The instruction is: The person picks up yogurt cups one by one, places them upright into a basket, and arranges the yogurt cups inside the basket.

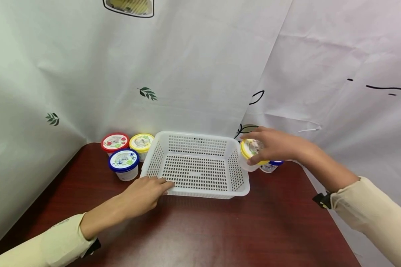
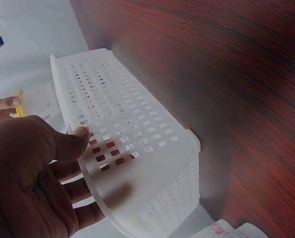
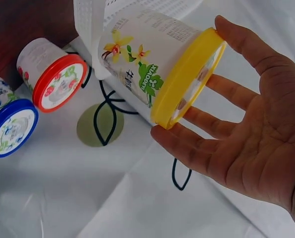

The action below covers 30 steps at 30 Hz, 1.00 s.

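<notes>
At the far left of the table [image 1: 220,230], a red-lidded yogurt tub [image 1: 115,142] stands behind a blue-lidded yogurt tub [image 1: 123,160], with a yellow-lidded yogurt tub [image 1: 142,142] just beside them, near the basket's left wall. No hand touches these three; as far as the pictures show, nothing is done with them.

Next comes the left hand [image 1: 147,193], gripping the near rim toward its left corner, thumb outside the wall and fingers over the inner side. That rim belongs to the white perforated plastic basket [image 1: 200,192], which stands upright on the table. None of the tubs is inside it yet.

By the basket's right wall, a second yellow-lidded tub [image 1: 253,147] is pinched around its lid by the thumb and fingers of the right hand [image 1: 277,144]. It appears raised and tilted, outside the basket; whether it touches the wall I cannot tell.

Farther right are a second blue-lidded tub [image 1: 270,167] and, seen in the right wrist view, a second red-lidded tub [image 3: 63,84], both untouched. I judge this an early stage: one tub in hand, five left.
</notes>
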Tool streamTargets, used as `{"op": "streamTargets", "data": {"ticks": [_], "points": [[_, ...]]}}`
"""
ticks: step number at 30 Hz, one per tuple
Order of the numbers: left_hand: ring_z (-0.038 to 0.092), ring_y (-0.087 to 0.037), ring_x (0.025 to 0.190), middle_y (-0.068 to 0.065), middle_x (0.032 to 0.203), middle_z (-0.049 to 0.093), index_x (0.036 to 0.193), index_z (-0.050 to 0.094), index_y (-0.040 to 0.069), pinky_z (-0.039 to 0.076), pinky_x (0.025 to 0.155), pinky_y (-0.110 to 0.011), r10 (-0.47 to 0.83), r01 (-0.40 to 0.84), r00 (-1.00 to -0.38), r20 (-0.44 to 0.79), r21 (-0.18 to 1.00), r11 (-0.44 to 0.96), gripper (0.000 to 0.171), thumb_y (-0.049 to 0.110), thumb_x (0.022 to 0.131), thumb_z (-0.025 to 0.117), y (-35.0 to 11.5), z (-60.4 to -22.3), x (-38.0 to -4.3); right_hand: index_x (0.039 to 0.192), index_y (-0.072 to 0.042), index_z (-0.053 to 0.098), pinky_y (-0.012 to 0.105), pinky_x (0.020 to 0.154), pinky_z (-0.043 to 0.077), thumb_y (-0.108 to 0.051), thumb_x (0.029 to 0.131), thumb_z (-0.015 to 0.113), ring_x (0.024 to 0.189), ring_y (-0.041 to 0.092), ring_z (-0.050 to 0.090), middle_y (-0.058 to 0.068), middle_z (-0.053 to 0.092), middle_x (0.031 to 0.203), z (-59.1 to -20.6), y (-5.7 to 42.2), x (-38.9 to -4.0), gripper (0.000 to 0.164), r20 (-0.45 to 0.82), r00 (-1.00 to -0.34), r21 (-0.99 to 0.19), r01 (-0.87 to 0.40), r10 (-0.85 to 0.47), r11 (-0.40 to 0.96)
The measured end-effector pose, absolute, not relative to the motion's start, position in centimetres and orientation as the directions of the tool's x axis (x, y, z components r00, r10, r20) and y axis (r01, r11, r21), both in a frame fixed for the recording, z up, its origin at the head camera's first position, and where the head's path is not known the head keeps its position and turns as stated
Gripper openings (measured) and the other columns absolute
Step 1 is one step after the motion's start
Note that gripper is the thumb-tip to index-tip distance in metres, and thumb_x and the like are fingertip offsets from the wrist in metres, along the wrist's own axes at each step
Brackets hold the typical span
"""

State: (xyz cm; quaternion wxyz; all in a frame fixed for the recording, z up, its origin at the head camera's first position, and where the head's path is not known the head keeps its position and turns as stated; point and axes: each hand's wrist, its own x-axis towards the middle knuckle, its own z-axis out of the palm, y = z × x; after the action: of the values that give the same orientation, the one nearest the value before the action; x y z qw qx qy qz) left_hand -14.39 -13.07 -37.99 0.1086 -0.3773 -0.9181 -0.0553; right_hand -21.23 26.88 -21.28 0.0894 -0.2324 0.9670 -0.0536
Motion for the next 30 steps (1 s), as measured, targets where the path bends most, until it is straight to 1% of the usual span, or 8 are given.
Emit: {"op": "streamTargets", "data": {"ticks": [3, 6, 9, 15, 22, 26, 30], "points": [[0.074, -0.026, 0.082, -0.002, 0.102, 0.079, 0.120, 0.077, 0.017, 0.059, 0.066, -0.041, 0.680, 0.704, -0.694, 0.239, 0.025, 0.710, 0.028, 0.004, 0.096, 0.081, -13.1, -38.1, -14.4, 0.158, -0.024, 0.066, 0.061, 0.108, 0.056, -0.046, 0.084, 0.095, 0.134, 0.042, 0.065, 0.022, 0.060, 0.159, -21.5, 26.3, -21.2, 0.082, -0.144, -0.868, -0.145, -0.457, -0.475, 0.878], [0.074, -0.025, 0.082, -0.002, 0.101, 0.079, 0.121, 0.077, 0.018, 0.058, 0.066, -0.041, 0.678, 0.703, -0.695, 0.240, 0.027, 0.711, 0.029, 0.003, 0.096, 0.081, -13.1, -38.1, -14.4, 0.158, -0.023, 0.066, 0.060, 0.109, 0.055, -0.045, 0.085, 0.095, 0.136, 0.041, 0.064, 0.022, 0.060, 0.159, -21.7, 25.8, -21.1, 0.082, -0.152, -0.862, -0.156, -0.462, -0.484, 0.873], [0.074, -0.026, 0.081, -0.002, 0.102, 0.080, 0.120, 0.077, 0.018, 0.058, 0.066, -0.041, 0.677, 0.702, -0.695, 0.243, 0.025, 0.712, 0.032, 0.001, 0.094, 0.081, -13.1, -38.2, -14.4, 0.159, -0.021, 0.065, 0.060, 0.112, 0.054, -0.044, 0.086, 0.094, 0.141, 0.041, 0.061, 0.022, 0.058, 0.160, -22.0, 25.4, -21.1, 0.082, -0.162, -0.856, -0.162, -0.468, -0.491, 0.869], [0.075, -0.026, 0.081, -0.002, 0.102, 0.080, 0.120, 0.077, 0.018, 0.058, 0.065, -0.041, 0.677, 0.704, -0.692, 0.251, 0.027, 0.710, 0.034, -0.002, 0.092, 0.079, -13.2, -38.2, -14.4, 0.160, -0.021, 0.065, 0.060, 0.115, 0.053, -0.044, 0.088, 0.093, 0.145, 0.043, 0.059, 0.023, 0.058, 0.161, -22.4, 24.5, -21.2, 0.081, -0.176, -0.845, -0.146, -0.485, -0.505, 0.862], [0.075, -0.026, 0.082, -0.001, 0.105, 0.083, 0.121, 0.078, 0.019, 0.058, 0.065, -0.041, 0.671, 0.702, -0.695, 0.257, 0.044, 0.710, 0.034, -0.001, 0.094, 0.080, -13.3, -38.3, -14.4, 0.161, -0.026, 0.064, 0.062, 0.116, 0.053, -0.048, 0.089, 0.091, 0.150, 0.043, 0.057, 0.018, 0.058, 0.163, -23.0, 23.5, -21.4, 0.080, -0.211, -0.835, -0.133, -0.490, -0.508, 0.861], [0.076, -0.027, 0.083, -0.001, 0.106, 0.083, 0.122, 0.078, 0.019, 0.058, 0.065, -0.042, 0.671, 0.702, -0.696, 0.258, 0.044, 0.711, 0.036, -0.002, 0.093, 0.078, -13.3, -38.3, -14.4, 0.161, -0.027, 0.063, 0.060, 0.116, 0.053, -0.047, 0.089, 0.092, 0.150, 0.040, 0.058, 0.016, 0.058, 0.164, -23.5, 23.1, -21.4, 0.080, -0.221, -0.829, -0.141, -0.495, -0.515, 0.857], [0.076, -0.027, 0.084, -0.001, 0.107, 0.083, 0.123, 0.078, 0.018, 0.059, 0.066, -0.042, 0.671, 0.701, -0.697, 0.254, 0.043, 0.712, 0.037, -0.002, 0.092, 0.079, -13.3, -38.3, -14.4, 0.161, -0.027, 0.063, 0.056, 0.114, 0.055, -0.046, 0.089, 0.092, 0.144, 0.036, 0.062, 0.016, 0.058, 0.161, -24.2, 22.8, -21.4, 0.080, -0.219, -0.819, -0.149, -0.509, -0.531, 0.848]]}}
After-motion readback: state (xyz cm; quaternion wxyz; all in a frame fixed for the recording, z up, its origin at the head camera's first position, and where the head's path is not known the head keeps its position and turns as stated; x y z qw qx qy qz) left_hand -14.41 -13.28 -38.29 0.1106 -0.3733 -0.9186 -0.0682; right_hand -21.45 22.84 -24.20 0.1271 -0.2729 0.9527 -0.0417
